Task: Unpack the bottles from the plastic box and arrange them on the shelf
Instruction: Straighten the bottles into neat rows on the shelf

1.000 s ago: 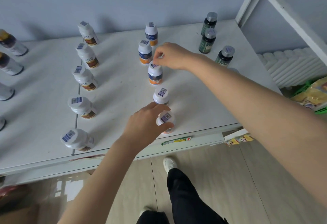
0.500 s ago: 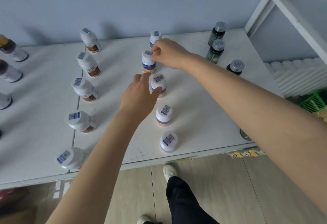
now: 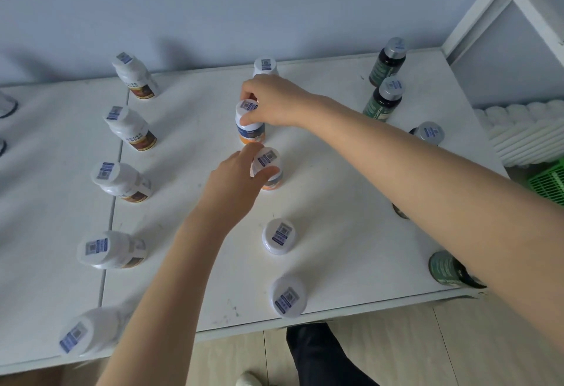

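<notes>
Two hands grip middle-row bottles (image 3: pixel 249 123); front bottle (image 3: pixel 287 296) near shelf edge (image 3: pixel 335 309).

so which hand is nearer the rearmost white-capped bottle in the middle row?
Right. The right hand grips the second bottle just in front of the rearmost white-capped bottle, nearly touching it. The left hand is one bottle closer to the front edge.

The flat shelf board (image 3: pixel 335 147) is plain white, against a pale blue-grey wall (image 3: pixel 213 4). The round plastic bottles in the middle row (image 3: pixel 250 129) are white with a dark blue label band and an orange base. The left-row white bottles (image 3: pixel 134 132) carry brown and red labels. The dark glass bottles (image 3: pixel 385 102) have green labels and silver-grey caps. Each cap bears a blue-and-white code sticker (image 3: pixel 280 234). The floor (image 3: pixel 427 349) is pale wood-patterned.
</notes>
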